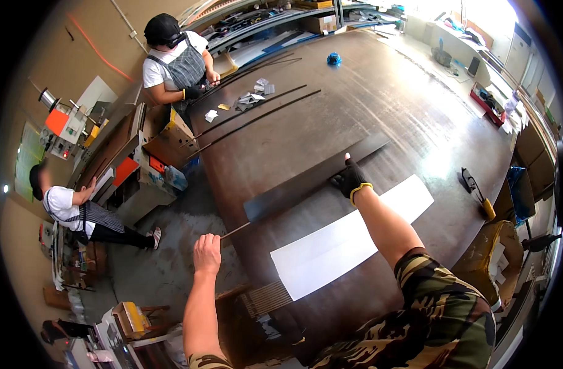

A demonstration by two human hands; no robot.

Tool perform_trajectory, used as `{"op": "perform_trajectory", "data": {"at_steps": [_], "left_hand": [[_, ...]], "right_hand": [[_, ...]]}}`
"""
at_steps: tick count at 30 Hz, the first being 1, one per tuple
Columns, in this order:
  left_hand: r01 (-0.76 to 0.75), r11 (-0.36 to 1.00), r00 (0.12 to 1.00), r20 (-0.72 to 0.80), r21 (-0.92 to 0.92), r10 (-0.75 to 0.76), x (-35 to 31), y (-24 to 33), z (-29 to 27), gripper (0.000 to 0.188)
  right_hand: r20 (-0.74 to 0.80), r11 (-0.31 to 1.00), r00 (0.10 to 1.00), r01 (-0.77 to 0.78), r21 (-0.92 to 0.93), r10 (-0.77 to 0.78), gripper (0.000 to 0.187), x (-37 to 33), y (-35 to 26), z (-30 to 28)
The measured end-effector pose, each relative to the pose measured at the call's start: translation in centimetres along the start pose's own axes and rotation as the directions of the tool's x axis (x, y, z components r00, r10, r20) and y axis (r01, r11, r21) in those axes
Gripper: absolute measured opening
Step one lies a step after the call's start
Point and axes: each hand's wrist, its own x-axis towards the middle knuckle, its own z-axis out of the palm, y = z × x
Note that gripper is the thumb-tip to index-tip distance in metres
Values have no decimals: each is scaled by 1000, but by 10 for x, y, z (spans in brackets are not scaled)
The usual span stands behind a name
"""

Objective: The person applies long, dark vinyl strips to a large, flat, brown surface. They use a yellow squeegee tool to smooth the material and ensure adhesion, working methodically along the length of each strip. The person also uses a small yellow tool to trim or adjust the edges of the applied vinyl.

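My left hand point(208, 253), bare, is closed round one end of a thin rod point(235, 230) off the table's left edge. The rod's tip points to the near left end of a long dark grey flat strip point(300, 182), which lies slantwise over the table. My right hand point(351, 179), in a black glove with a yellow cuff, grips the strip's near edge right of its middle, thumb on top. Below my right forearm lies a white rectangular sheet point(330, 255). Several thin rods point(266, 299) stick out from beneath that sheet's left end.
Two long dark bars point(263, 117) and silvery scraps point(249, 99) lie on the large brown table point(367, 80). A blue roll point(334, 59) is farther back. A yellow-handled tool point(485, 203) rests at right. One person point(177, 61) works at the far left; another point(72, 203) stands beyond.
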Motion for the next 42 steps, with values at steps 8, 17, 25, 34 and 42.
{"op": "perform_trajectory", "data": {"at_steps": [8, 17, 25, 34, 42], "left_hand": [[117, 991, 966, 238, -58, -100, -48, -19, 87, 14], [690, 178, 396, 160, -702, -904, -155, 65, 49, 37], [472, -643, 159, 776, -603, -611, -249, 181, 21, 36], [447, -577, 256, 716, -683, -650, -246, 178, -12, 33], [666, -384, 377, 732, -640, -567, -301, 247, -70, 33]], "right_hand": [[14, 915, 985, 166, -367, -173, 35, -139, 14, -25], [31, 993, 997, -70, 100, 67, 23, -246, 69, -187], [-71, 963, 980, -195, -187, 184, 25, -255, 127, -143], [10, 957, 969, -244, -157, 248, 38, -247, 122, -126], [-117, 945, 982, -174, -276, 147, 45, -314, 117, -185]]}}
